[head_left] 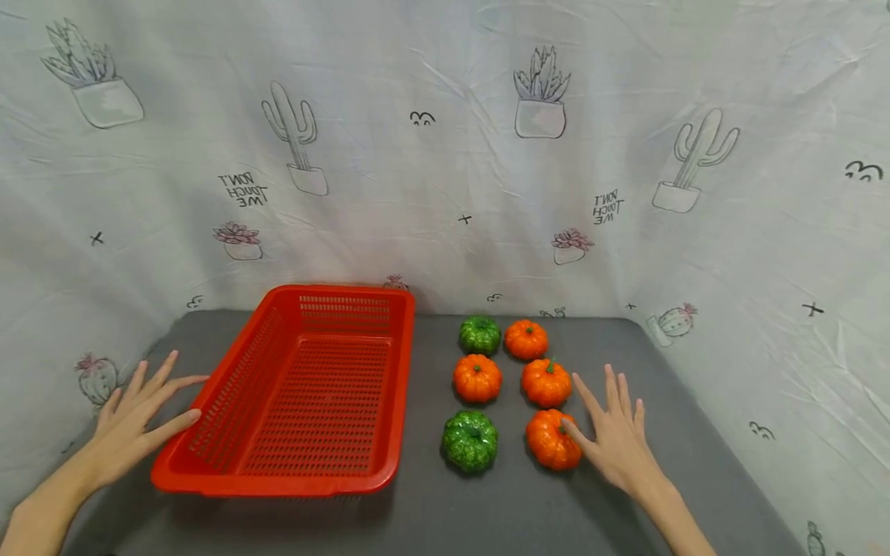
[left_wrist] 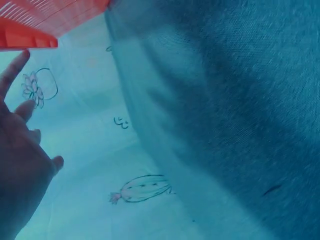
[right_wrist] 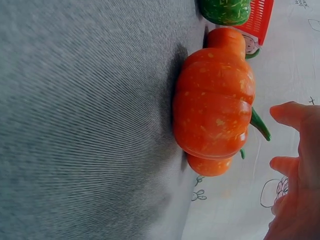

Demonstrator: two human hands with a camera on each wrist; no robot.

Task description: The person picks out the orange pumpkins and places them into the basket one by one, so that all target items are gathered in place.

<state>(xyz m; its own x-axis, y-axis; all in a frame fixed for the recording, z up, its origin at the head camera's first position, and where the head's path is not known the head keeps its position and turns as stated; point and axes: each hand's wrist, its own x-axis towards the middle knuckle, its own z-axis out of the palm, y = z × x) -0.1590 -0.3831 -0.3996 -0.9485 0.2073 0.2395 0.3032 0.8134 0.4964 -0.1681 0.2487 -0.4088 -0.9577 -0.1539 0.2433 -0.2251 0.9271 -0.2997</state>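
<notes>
- Head view: right hand (head_left: 615, 448) spread flat, fingers (head_left: 582, 398) straight, thumb just touching the nearest orange pumpkin (head_left: 552, 440), nothing gripped.
- Best curled round that pumpkin's ribbed sides, below the green stem, before any lift.
- Left hand (head_left: 135, 421) also spread, fingertips at the near left corner of the red basket (head_left: 236, 467); good for steadying.
- Five more pumpkins (head_left: 477, 378) in two rows on the grey bench (head_left: 626, 363), just right of the basket.

Red perforated basket (head_left: 306, 386) on the left, four orange pumpkins (head_left: 546, 382) and two green ones (head_left: 470, 440) on the right, grey tabletop (head_left: 501, 502), white backdrop (head_left: 445, 154) printed with outlined cacti and seemingly pink-flowered succulents.
</notes>
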